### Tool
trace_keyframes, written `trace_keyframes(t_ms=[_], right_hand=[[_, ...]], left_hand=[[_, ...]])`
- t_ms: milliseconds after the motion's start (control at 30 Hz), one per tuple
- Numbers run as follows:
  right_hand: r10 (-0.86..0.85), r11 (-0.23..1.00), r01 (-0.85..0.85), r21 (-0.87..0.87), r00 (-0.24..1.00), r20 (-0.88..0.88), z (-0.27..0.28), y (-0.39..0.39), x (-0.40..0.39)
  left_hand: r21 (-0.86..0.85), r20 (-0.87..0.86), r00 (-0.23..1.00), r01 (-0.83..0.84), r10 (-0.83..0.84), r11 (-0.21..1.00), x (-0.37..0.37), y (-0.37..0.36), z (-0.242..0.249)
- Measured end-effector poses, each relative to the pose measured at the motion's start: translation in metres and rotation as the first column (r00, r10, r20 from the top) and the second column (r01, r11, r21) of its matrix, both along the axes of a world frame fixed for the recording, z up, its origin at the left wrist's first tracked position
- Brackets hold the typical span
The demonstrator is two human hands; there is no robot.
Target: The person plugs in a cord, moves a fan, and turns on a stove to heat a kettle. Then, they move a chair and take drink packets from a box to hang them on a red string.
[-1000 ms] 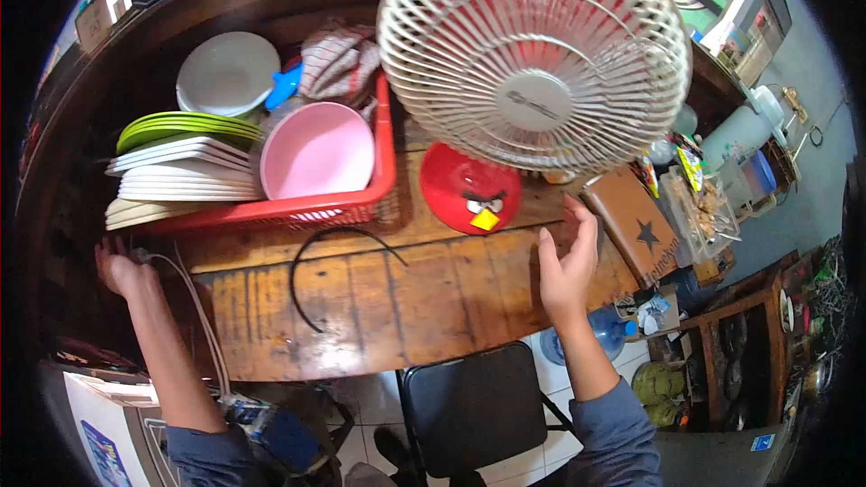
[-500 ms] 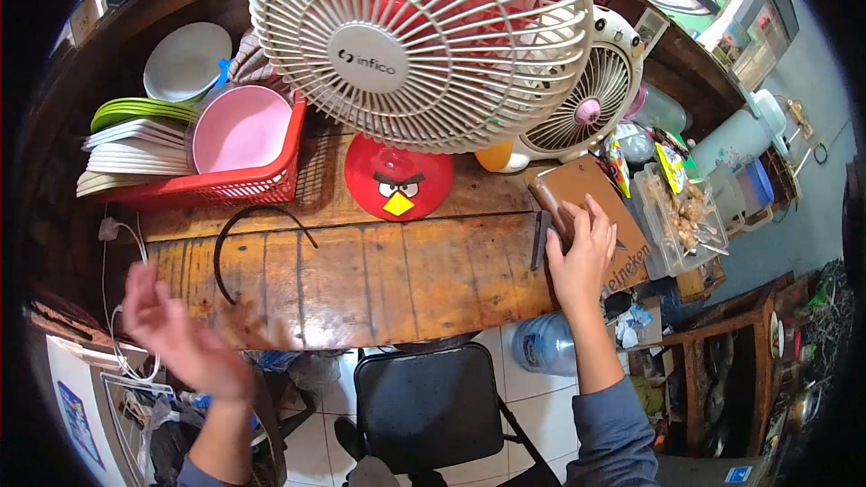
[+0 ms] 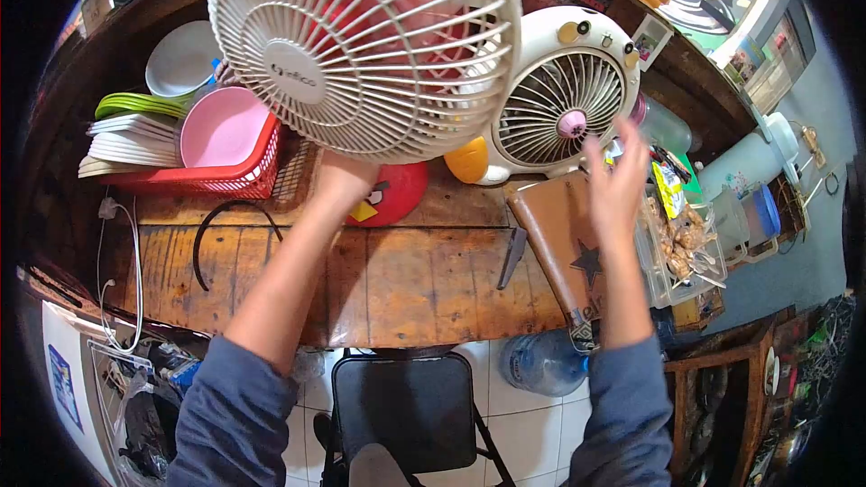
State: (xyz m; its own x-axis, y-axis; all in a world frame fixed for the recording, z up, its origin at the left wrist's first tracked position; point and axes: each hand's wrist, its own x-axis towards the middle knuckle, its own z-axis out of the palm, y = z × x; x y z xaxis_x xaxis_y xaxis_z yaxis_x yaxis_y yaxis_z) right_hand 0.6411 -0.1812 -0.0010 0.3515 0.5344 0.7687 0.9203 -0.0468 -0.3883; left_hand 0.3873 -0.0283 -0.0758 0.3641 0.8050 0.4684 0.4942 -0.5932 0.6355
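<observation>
A white desk fan (image 3: 361, 54) with a round grille stands on a red base (image 3: 401, 194) that has a cartoon bird face. My left hand (image 3: 345, 179) reaches in under the grille, near the base. Its fingers are hidden behind the fan, so whether they grip it I cannot see. My right hand (image 3: 618, 185) is raised above a brown folder (image 3: 564, 230) with a dark star on it. Its fingers are apart, slightly blurred, and hold nothing. Beside the folder lies a narrow dark strip (image 3: 511, 259).
Behind stands a second white fan (image 3: 568, 90). On the left, a red basket (image 3: 194, 182) holds plates and a pink bowl (image 3: 224, 126); a curved black band (image 3: 200, 252) lies nearby. A clear box (image 3: 663, 284) with brown snacks sits right. A black chair (image 3: 403, 410) stands in front.
My left hand has come from the left side to under the fan. My right hand has lifted off the folder. The fan's head now sits further left and is turned; the view has shifted somewhat.
</observation>
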Motion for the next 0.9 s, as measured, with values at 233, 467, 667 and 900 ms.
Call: trace_keyframes(t_ms=[233,467,667,900], right_hand=[[0.238,0.968,-0.237,-0.083,0.971,0.006,0.079,0.082,0.065],[0.330,0.901,-0.384,-0.200,0.908,-0.260,0.093,0.070,0.066],[0.154,0.814,-0.527,-0.243,0.600,-0.785,0.119,0.086,0.074],[0.108,0.489,-0.508,-0.709,0.842,-0.528,0.141,0.136,0.081]], left_hand=[[0.342,-0.137,0.955,-0.202,0.262,0.918,0.004,0.003,-0.025],[0.678,-0.074,0.795,-0.402,0.602,0.615,0.004,-0.002,-0.037],[0.489,-0.189,0.810,-0.412,0.555,0.769,0.002,-0.017,-0.027],[0.580,-0.148,0.845,-0.346,0.513,0.738,0.001,-0.014,-0.035]])
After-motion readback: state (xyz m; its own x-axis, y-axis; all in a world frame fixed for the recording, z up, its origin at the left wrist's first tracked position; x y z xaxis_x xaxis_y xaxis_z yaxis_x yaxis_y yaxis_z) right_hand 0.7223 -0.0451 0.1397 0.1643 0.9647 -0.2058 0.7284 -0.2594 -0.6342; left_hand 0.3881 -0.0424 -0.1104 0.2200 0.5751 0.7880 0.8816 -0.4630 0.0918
